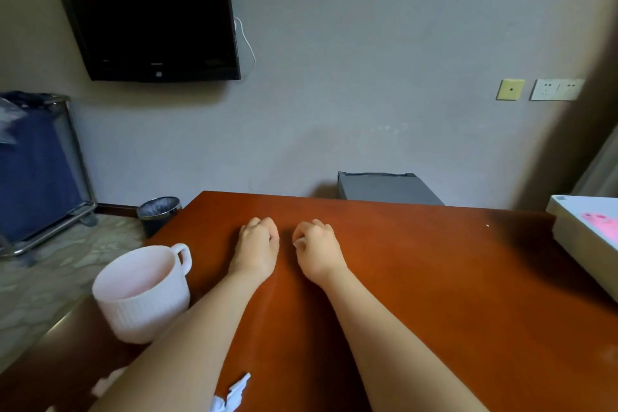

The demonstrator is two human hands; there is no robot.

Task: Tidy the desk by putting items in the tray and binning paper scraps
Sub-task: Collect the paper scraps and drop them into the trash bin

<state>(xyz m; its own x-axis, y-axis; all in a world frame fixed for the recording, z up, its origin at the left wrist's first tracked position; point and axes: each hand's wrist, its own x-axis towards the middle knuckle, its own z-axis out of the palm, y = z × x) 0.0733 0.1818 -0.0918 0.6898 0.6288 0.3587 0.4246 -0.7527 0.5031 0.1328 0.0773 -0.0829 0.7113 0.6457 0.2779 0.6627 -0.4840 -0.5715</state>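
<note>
At the far left of my feed a blue linen cart [36, 170] stands on the floor, with a black wall-mounted TV [147, 10] above it. The TV's lower edge carries a small logo that is too blurred for me to read. The waste bin [159, 211], lined with a bag, sits on the floor just beyond the desk's left far corner. A pale pink ribbed mug [140, 291] stands upright at the left edge of the desk [434, 294], touching the left forearm. A white paper scrap [234, 393] lies crumpled at the near edge, partly under that same arm.

The left hand [257, 244] rests knuckles-up on the wood, fingers curled under, with nothing visible in it. The right hand [316, 247] lies just beside it, curled the same way. I see a pale spot at its thumb tip and cannot tell whether that is a nail or a bit of paper.

Behind the desk is a grey cabinet [384, 189], with wall sockets [556, 89] up to its right. The white tray [582, 237] sits on the desk's right edge, well apart from both hands, with something pink in it.
</note>
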